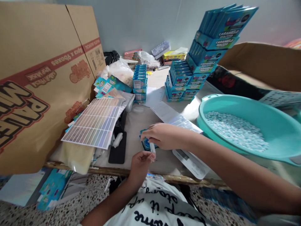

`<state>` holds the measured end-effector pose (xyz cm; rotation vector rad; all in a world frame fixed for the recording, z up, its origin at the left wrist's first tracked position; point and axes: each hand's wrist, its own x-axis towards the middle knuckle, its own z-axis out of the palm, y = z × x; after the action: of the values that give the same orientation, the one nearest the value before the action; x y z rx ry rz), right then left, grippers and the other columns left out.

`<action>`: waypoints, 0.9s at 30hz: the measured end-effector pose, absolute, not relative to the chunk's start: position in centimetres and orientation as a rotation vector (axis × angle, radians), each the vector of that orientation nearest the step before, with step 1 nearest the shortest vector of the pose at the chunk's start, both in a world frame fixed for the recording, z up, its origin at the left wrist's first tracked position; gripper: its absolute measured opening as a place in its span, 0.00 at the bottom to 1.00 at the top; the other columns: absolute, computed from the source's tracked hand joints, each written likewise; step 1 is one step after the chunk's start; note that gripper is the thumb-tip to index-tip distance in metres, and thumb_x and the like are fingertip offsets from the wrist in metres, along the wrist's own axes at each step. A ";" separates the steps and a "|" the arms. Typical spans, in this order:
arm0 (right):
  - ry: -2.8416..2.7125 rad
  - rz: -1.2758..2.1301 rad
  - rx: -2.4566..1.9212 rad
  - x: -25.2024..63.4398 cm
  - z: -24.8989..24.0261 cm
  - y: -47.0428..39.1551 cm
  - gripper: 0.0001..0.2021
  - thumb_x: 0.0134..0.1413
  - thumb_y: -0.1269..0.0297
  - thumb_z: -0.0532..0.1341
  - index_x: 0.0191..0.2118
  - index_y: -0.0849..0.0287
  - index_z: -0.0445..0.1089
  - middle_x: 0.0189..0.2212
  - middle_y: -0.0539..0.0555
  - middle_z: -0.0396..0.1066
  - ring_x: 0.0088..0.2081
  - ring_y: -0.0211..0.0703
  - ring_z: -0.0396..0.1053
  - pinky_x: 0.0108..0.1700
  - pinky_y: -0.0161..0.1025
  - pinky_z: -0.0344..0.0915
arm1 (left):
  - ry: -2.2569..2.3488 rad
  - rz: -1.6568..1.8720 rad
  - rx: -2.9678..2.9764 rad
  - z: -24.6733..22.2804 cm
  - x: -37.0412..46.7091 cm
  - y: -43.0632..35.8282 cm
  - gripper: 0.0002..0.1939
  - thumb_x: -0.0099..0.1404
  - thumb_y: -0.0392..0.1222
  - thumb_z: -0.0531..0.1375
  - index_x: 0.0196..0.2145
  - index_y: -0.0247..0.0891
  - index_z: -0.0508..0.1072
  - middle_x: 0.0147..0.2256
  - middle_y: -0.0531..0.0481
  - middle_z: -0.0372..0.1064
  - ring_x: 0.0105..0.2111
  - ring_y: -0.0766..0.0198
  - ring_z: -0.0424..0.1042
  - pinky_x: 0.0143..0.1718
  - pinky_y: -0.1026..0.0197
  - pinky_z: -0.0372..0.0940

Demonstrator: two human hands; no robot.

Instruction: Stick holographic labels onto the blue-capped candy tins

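My left hand (141, 164) is near the table's front edge. Its thumb and fingertips pinch the lower end of a narrow, whitish clear strip (152, 148), which looks like a sticker. Just beyond it, my right hand (162, 135) reaches in from the right, fingers bent down over a small blue carton (144, 143) and closed on it. The strip's upper end lies under the right fingers, and much of the carton is covered by that hand. A white pocket scale (194, 166) lies under my right forearm. Left of my hands is a black phone-like slab (119, 152).
Stacked blue candy boxes (180, 80) rise at the back right, with a shorter stack (140, 84) mid-table. A turquoise tub (237, 100) of small wrapped pieces stands right. Label sheets (94, 122) and a large cardboard box (51, 62) are left. Another label strip (172, 114) lies beyond my right hand.
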<state>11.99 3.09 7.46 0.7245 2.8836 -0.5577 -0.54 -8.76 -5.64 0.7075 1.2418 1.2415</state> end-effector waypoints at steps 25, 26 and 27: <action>3.007 -0.432 1.234 12.2 2.7 6.0 0.13 0.52 0.57 0.70 0.38 0.57 0.69 0.38 0.54 0.74 0.39 0.47 0.71 0.37 0.38 0.60 | 1.578 1.273 0.990 -8.7 -0.5 -6.2 0.20 0.50 0.52 0.69 0.15 0.39 0.66 0.16 0.56 0.59 0.20 0.68 0.57 0.25 0.64 0.53; 3.033 -0.383 1.257 12.3 2.7 6.0 0.10 0.55 0.59 0.68 0.37 0.56 0.69 0.37 0.54 0.74 0.38 0.47 0.72 0.38 0.39 0.60 | 1.586 1.274 1.011 -8.6 -0.7 -6.4 0.19 0.50 0.50 0.69 0.15 0.39 0.66 0.16 0.56 0.59 0.21 0.67 0.57 0.25 0.64 0.54; 3.062 -0.323 1.285 12.6 2.9 5.7 0.05 0.58 0.63 0.66 0.37 0.56 0.69 0.37 0.54 0.74 0.37 0.47 0.72 0.40 0.40 0.61 | 1.593 1.298 1.056 -8.3 -1.0 -6.7 0.17 0.51 0.48 0.69 0.17 0.39 0.67 0.17 0.55 0.60 0.22 0.66 0.60 0.27 0.63 0.56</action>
<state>12.58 5.74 2.87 1.2845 3.0622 -0.3229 -0.96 -6.71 -8.35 1.0564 1.5931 1.2977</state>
